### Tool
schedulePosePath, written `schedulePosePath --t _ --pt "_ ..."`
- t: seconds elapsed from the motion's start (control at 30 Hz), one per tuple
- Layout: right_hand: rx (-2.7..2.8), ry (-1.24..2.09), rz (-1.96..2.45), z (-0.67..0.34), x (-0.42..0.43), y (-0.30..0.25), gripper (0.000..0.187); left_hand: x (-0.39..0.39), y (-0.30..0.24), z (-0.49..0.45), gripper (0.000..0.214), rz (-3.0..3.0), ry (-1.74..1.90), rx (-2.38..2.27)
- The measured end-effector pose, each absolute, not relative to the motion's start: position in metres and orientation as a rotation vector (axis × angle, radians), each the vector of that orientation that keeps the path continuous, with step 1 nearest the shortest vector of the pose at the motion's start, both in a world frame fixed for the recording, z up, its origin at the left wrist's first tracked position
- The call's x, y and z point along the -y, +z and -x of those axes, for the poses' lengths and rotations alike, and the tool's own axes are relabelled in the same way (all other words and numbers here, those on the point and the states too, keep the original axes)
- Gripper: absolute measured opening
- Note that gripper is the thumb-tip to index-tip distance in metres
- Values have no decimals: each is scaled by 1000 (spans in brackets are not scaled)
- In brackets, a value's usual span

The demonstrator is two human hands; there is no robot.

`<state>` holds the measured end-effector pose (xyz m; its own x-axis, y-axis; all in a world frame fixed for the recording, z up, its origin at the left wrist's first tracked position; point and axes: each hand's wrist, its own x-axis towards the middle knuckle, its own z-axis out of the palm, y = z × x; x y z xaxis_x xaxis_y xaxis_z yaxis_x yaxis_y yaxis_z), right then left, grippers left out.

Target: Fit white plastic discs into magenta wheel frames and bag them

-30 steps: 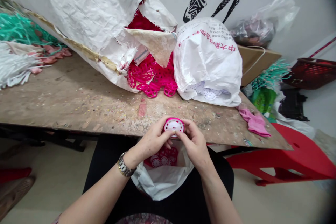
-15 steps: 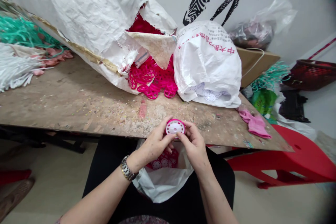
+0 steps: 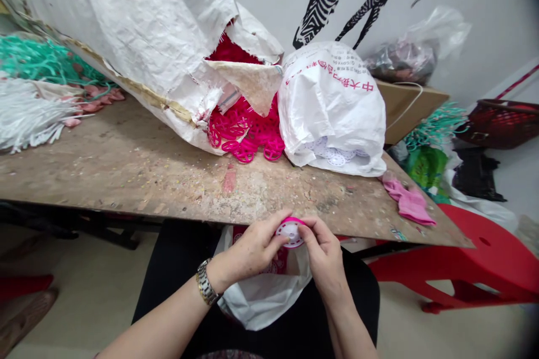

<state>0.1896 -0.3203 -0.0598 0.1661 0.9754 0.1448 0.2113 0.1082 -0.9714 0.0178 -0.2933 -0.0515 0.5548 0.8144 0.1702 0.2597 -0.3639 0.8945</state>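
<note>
Smooth plastic disc (image 3: 290, 229), rough, worn wooden table (image 3: 185, 185), wrinkled woven-plastic sack (image 3: 138, 28) with frayed edges, glossy plastic rings (image 3: 250, 132), shiny metal wristwatch (image 3: 206, 282), matt cloth piece (image 3: 410, 203), smooth plastic stool (image 3: 480, 244).

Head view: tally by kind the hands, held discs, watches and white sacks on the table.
Left hand plus right hand: 2
Pink-rimmed disc: 1
Watch: 1
Large torn sack plus printed sack on the table: 2
Total: 6

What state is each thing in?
Pink-and-white disc: held, white face showing
Left hand: pinching disc
Right hand: pinching disc
Large white sack: torn, pink rings spilling out
Printed white bag: open, white discs showing
Lap bag: open
Pink cloth: crumpled
Wristwatch: fastened
Red stool: upright
</note>
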Motion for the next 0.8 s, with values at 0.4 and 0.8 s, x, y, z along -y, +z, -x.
schedulePosePath --t 0.4,0.8 --pt "1444 941 1459 -209 344 -94 27 290 -41 -13 40 -2108 651 -1041" --pt "1784 833 1646 -236 360 -167 32 184 -12 27 25 -2709 487 -1794"
